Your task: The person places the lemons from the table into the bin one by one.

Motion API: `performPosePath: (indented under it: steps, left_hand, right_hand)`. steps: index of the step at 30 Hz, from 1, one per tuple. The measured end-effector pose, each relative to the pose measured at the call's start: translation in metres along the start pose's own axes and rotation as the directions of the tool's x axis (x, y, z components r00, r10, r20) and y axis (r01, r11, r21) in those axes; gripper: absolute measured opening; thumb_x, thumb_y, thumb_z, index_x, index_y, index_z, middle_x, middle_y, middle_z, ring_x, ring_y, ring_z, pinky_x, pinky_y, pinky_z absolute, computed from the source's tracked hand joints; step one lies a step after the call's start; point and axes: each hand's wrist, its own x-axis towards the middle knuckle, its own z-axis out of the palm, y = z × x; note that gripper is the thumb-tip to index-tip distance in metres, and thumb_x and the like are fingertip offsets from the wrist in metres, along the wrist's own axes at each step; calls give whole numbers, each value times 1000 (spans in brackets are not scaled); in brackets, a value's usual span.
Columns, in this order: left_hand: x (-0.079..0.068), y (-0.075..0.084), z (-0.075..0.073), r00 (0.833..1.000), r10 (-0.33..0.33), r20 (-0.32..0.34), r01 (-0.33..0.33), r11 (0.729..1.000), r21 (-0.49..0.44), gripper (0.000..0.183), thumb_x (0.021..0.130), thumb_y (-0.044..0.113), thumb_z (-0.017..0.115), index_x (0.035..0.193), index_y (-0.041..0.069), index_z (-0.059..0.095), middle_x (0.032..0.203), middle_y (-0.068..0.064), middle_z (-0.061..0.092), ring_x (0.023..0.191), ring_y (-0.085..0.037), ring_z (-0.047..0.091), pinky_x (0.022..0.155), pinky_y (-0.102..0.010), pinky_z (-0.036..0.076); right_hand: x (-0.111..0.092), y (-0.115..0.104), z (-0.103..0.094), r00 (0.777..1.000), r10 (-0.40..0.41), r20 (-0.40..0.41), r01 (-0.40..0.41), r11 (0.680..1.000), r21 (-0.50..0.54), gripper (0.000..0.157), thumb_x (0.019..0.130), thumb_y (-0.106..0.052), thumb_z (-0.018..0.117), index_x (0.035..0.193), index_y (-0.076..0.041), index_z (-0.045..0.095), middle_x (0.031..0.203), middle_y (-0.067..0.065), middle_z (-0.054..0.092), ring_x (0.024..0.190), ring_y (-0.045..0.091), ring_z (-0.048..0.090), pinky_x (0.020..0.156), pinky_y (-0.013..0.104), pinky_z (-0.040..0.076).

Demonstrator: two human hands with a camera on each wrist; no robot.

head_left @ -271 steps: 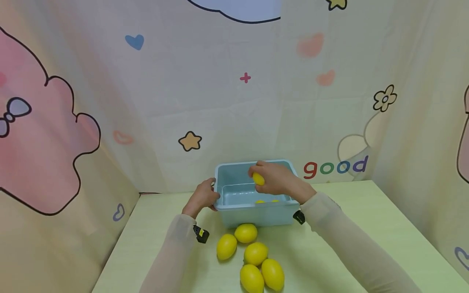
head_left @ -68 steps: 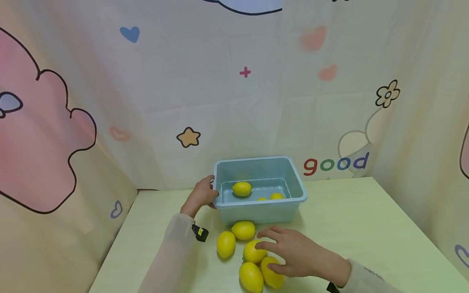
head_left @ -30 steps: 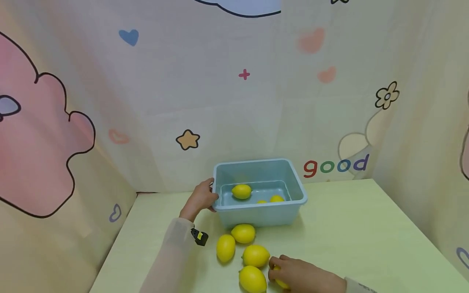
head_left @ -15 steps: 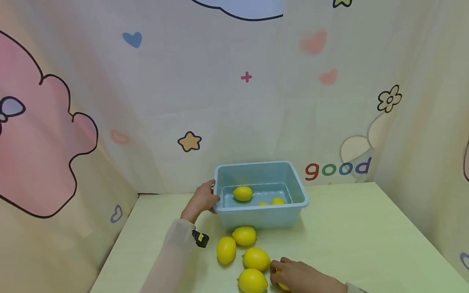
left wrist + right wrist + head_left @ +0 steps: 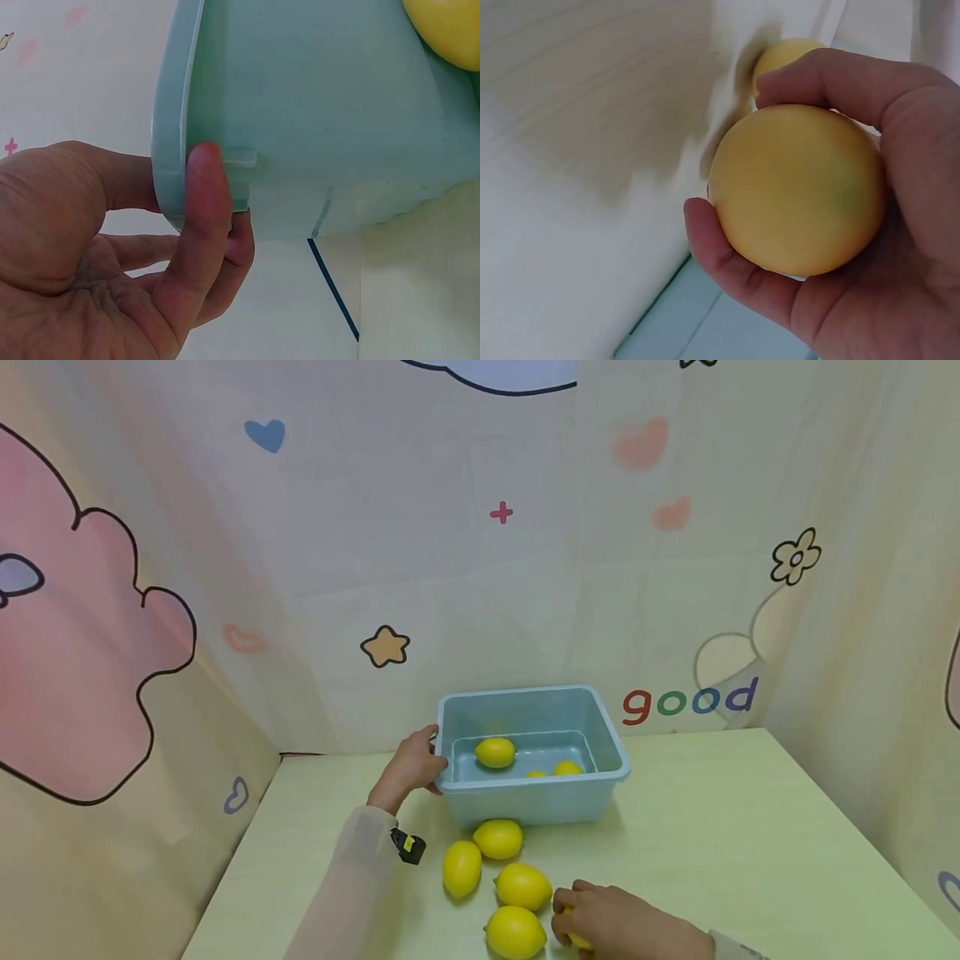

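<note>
A light blue plastic basin stands at the back of the table, with a yellow lemon and parts of two more showing inside. My left hand grips the basin's left rim; in the left wrist view its fingers curl round the edge. My right hand grips a lemon near the table's front, thumb and fingers curled round its sides. Left of that hand lie two lemons. Closer to the basin are two more lemons.
The pale green table reaches back to a cloth backdrop printed with hearts, stars and the word "good". Cloth also hangs along both sides. A small black wrist camera sits on the left sleeve.
The right hand has come from over the basin down to the front lemons and taken hold of the right-hand one. The lemon it carried earlier now lies in the basin. The left hand stays on the rim.
</note>
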Motion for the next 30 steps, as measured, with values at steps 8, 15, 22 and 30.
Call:
performPosePath:
  steps: [8, 15, 22, 30]
  left_hand:
    - [0, 0, -1, 1000, 2, 3, -2, 1000, -5, 70, 88, -1, 56, 153, 3, 30, 122, -28, 61, 86, -36, 71, 50, -32, 59]
    - [1, 0, -1, 1000, 2, -3, -2, 1000, 0, 68, 88, 1, 57, 152, 5, 32, 120, -26, 62, 78, -27, 70, 50, -32, 59]
    - [0, -1, -1, 1000, 0, -4, 0, 1000, 0, 69, 88, 0, 56, 152, 4, 31, 122, -28, 61, 79, -28, 70, 51, -33, 59]
    - [0, -1, -2, 1000, -1, 3, 1, 1000, 13, 70, 88, -1, 56, 153, 3, 30, 126, -28, 60, 80, -28, 71, 50, -32, 59]
  right_hand:
    - [-2, -5, -14, 997, -4, -72, 0, 998, -63, 11, 87, -29, 72, 93, -37, 68, 97, -20, 55, 81, 1, 45, 65, 19, 45]
    - [-7, -8, -30, 972, -104, -212, 73, 986, -148, 14, 83, -19, 74, 87, -31, 68, 101, -13, 59, 83, 4, 48, 61, 16, 43]
    - [-8, -11, -51, 930, -162, -331, 98, 975, -201, 15, 84, -23, 75, 92, -31, 65, 106, -10, 59, 87, 8, 51, 64, 17, 47]
    - [-13, -15, -78, 874, -196, -445, 84, 962, -259, 17, 83, -20, 76, 91, -28, 63, 108, -7, 60, 89, 11, 53, 63, 18, 48]
